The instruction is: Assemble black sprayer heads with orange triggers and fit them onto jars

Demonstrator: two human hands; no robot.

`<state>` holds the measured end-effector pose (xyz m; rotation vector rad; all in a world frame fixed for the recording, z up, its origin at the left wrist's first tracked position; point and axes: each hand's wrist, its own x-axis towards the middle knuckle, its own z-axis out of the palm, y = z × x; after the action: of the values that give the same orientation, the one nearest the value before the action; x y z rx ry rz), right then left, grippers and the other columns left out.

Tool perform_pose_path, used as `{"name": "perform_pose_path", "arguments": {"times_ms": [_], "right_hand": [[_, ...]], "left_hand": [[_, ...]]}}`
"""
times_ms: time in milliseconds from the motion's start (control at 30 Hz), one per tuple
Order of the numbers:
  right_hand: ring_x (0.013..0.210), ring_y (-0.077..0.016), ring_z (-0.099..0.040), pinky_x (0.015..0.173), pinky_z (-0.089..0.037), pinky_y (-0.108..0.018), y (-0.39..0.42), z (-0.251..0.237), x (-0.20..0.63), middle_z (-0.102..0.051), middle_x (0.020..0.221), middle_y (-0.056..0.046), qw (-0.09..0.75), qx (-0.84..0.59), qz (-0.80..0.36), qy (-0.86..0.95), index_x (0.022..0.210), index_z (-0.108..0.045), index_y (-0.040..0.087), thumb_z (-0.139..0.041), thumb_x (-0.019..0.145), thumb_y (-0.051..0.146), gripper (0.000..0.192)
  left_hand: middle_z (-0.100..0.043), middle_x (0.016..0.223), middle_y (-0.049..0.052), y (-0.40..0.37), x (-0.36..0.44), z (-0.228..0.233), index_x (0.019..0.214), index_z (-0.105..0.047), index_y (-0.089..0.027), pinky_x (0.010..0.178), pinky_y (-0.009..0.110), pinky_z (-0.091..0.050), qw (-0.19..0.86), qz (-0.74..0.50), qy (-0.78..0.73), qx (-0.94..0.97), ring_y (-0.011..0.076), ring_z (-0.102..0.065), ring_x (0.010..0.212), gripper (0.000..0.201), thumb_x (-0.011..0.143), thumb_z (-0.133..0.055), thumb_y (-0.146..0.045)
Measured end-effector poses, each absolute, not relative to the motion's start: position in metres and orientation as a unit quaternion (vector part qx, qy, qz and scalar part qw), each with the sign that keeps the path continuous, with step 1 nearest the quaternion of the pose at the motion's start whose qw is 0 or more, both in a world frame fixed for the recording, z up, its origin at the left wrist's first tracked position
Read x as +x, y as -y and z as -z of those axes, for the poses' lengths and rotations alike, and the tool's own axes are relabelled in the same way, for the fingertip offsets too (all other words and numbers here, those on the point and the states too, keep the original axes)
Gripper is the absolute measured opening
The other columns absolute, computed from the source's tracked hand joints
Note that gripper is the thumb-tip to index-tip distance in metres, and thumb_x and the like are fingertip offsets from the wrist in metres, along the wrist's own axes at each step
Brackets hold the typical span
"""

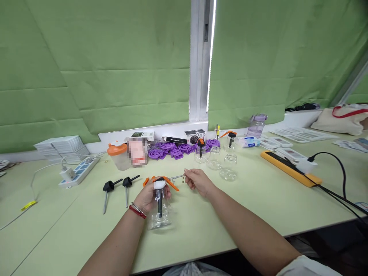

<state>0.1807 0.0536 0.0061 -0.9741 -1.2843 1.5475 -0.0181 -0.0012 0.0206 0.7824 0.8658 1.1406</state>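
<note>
Clear glass bottle stands near the front edge of the pale green table, a little left of the middle, with one orange lever top and a white collar seated on its neck and a dark tube running down inside it. One left hand is wrapped around the neck from the left, fingers curled closed on the bottle just below the top; a red band and a metal bangle sit at that wrist. One right hand, just to the right of the bottle, has its thumb and fingertips pinched shut on the end of a thin metal rod that runs leftward to the orange top. To the left of the bottle lie two black pump stems, side by side and close together. Farther back, toward the window, stand three empty glass jars in a loose cluster, and two more bottles already bearing orange tops. Behind these a heap of purple round parts lies along the wall; their number cannot be told. One orange-lidded plastic cup stands far left of centre, one white power strip lies farther left, and one orange power strip lies on the right with a black cable plugged in.
</note>
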Motion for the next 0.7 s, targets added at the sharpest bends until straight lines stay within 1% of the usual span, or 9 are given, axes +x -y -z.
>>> {"name": "perform_pose_path", "arguments": {"times_ms": [33, 67, 133, 200, 300, 367, 500, 700], "right_hand": [[0.037, -0.005, -0.037, 0.036, -0.026, -0.02, -0.0541, -0.0061, 0.1812, -0.052, 0.051, 0.003, 0.432, -0.403, -0.623, 0.513, 0.068, -0.054, 0.015, -0.062, 0.072, 0.051, 0.037], [0.036, -0.0046, -0.036, 0.036, -0.025, -0.02, -0.0545, -0.006, 0.1817, -0.051, 0.049, 0.004, 0.434, -0.404, -0.622, 0.512, 0.065, -0.053, 0.015, -0.063, 0.071, 0.05, 0.037], [0.038, -0.0047, -0.039, 0.038, -0.029, -0.019, -0.055, -0.0061, 0.1821, -0.052, 0.05, 0.005, 0.45, -0.38, -0.626, 0.511, 0.068, -0.054, 0.015, -0.071, 0.065, 0.044, 0.033], [0.041, -0.0052, -0.043, 0.04, -0.033, -0.019, -0.055, -0.0062, 0.1821, -0.056, 0.054, 0.004, 0.455, -0.362, -0.641, 0.501, 0.072, -0.055, 0.015, -0.073, 0.063, 0.042, 0.034], [0.038, -0.0052, -0.04, 0.036, -0.028, -0.019, -0.0549, -0.005, 0.1816, -0.054, 0.052, 0.003, 0.422, -0.391, -0.657, 0.486, 0.067, -0.054, 0.015, -0.065, 0.069, 0.05, 0.037], [0.036, -0.0049, -0.038, 0.035, -0.026, -0.019, -0.0555, -0.0033, 0.1812, -0.052, 0.05, 0.003, 0.42, -0.397, -0.646, 0.499, 0.064, -0.052, 0.016, -0.064, 0.07, 0.049, 0.036], [0.042, -0.0061, -0.043, 0.041, -0.035, -0.02, -0.0586, 0.0003, 0.1811, -0.055, 0.054, 0.004, 0.46, -0.37, -0.596, 0.543, 0.067, -0.055, 0.016, -0.07, 0.064, 0.036, 0.025], [0.049, -0.0091, -0.05, 0.052, -0.043, -0.024, -0.0606, 0.0014, 0.1791, -0.054, 0.054, 0.004, 0.503, -0.361, -0.509, 0.598, 0.073, -0.06, 0.018, -0.062, 0.068, 0.026, 0.009]], "left_hand": [[-0.067, 0.062, 0.007, 0.0008, -0.0185, -0.02, 0.075, -0.063, -0.012, 0.056, 0.032, -0.051, 0.687, -0.508, -0.386, 0.347, 0.0204, -0.064, 0.055, 0.012, 0.065, -0.066, -0.016], [-0.067, 0.062, 0.007, 0.0006, -0.0187, -0.0198, 0.075, -0.063, -0.012, 0.056, 0.032, -0.051, 0.689, -0.507, -0.387, 0.344, 0.0202, -0.064, 0.055, 0.011, 0.065, -0.066, -0.016], [-0.067, 0.061, 0.007, 0.0006, -0.0186, -0.0204, 0.074, -0.063, -0.012, 0.056, 0.032, -0.051, 0.693, -0.506, -0.39, 0.335, 0.0199, -0.064, 0.054, 0.011, 0.065, -0.066, -0.016], [-0.066, 0.06, 0.007, 0.0007, -0.018, -0.0218, 0.074, -0.062, -0.012, 0.055, 0.032, -0.051, 0.692, -0.507, -0.394, 0.33, 0.0203, -0.064, 0.053, 0.01, 0.064, -0.065, -0.015], [-0.066, 0.059, 0.007, 0.001, -0.0173, -0.024, 0.072, -0.062, -0.011, 0.055, 0.031, -0.051, 0.69, -0.512, -0.4, 0.319, 0.0198, -0.064, 0.053, 0.008, 0.065, -0.063, -0.014], [-0.066, 0.059, 0.007, 0.0013, -0.0171, -0.0249, 0.072, -0.062, -0.011, 0.055, 0.031, -0.051, 0.694, -0.506, -0.406, 0.312, 0.0198, -0.064, 0.053, 0.007, 0.066, -0.062, -0.014], [-0.066, 0.06, 0.008, 0.0016, -0.0179, -0.0253, 0.073, -0.061, -0.012, 0.054, 0.03, -0.051, 0.706, -0.489, -0.407, 0.312, 0.0204, -0.065, 0.054, 0.007, 0.068, -0.061, -0.017], [-0.066, 0.061, 0.008, 0.0001, -0.0222, -0.0273, 0.075, -0.062, -0.011, 0.053, 0.03, -0.05, 0.732, -0.486, -0.394, 0.269, 0.0192, -0.064, 0.052, 0.01, 0.073, -0.058, -0.021]]}}
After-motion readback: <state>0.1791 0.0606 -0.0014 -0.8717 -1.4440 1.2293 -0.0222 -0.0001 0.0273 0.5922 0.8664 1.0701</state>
